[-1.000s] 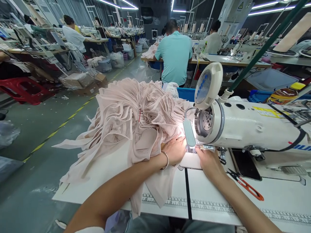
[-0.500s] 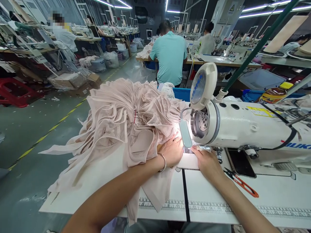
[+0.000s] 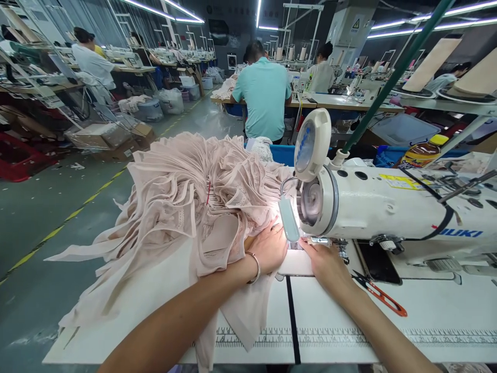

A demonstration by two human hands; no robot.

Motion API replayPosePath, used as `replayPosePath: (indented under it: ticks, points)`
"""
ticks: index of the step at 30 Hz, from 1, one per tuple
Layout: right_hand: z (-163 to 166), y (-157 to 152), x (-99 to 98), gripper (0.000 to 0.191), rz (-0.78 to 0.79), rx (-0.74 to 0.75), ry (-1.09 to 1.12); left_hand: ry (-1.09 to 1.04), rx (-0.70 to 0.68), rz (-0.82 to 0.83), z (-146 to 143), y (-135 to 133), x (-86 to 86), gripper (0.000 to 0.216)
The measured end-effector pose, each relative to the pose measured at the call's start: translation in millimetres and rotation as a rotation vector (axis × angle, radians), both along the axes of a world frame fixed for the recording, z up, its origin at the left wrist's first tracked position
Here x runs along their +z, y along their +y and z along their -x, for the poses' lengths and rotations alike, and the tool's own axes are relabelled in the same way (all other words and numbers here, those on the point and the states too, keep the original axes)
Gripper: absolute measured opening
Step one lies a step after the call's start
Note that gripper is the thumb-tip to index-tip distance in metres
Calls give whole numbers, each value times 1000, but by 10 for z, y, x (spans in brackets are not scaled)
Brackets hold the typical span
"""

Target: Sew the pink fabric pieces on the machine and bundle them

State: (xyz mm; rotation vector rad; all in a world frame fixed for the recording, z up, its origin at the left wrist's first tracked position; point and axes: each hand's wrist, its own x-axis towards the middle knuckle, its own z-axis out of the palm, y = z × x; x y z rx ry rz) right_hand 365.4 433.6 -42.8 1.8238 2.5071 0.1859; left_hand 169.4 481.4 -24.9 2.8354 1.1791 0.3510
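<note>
A white sewing machine point(image 3: 373, 202) stands on the right, its open round end cover point(image 3: 312, 145) showing the mechanism inside. My left hand point(image 3: 269, 247), a bracelet at the wrist, is closed on the edge of a beige bra point(image 3: 223, 238) beside the needle area; its fingertips are partly lost in folds and glare. On the other side, my right hand point(image 3: 324, 261) reaches under the machine head with bent fingers. Its index fingertip is close to the needle area, and anything it pinches is hidden. A heap of beige bras point(image 3: 166, 176) spreads left of my left hand.
Orange-handled thread snips point(image 3: 382, 298) and a dark phone-like slab point(image 3: 378, 264) lie right of my right hand. A printed ruler point(image 3: 349, 338) runs along the front table edge. Ahead sits a person in a turquoise shirt point(image 3: 266, 98). Thread cones point(image 3: 433, 65) stand at right.
The view has shifted slightly, so everything sits a little further left and lower. Inside the machine's end, the disc that was sharp is now blurred by turning. Both hands stay by the needle area.
</note>
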Motion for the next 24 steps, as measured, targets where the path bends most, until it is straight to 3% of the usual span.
replayPosePath:
  ticks: [24]
  points:
    - [118,-10,134,72,93,-68,-109,5,5,5,0,-6,17,18]
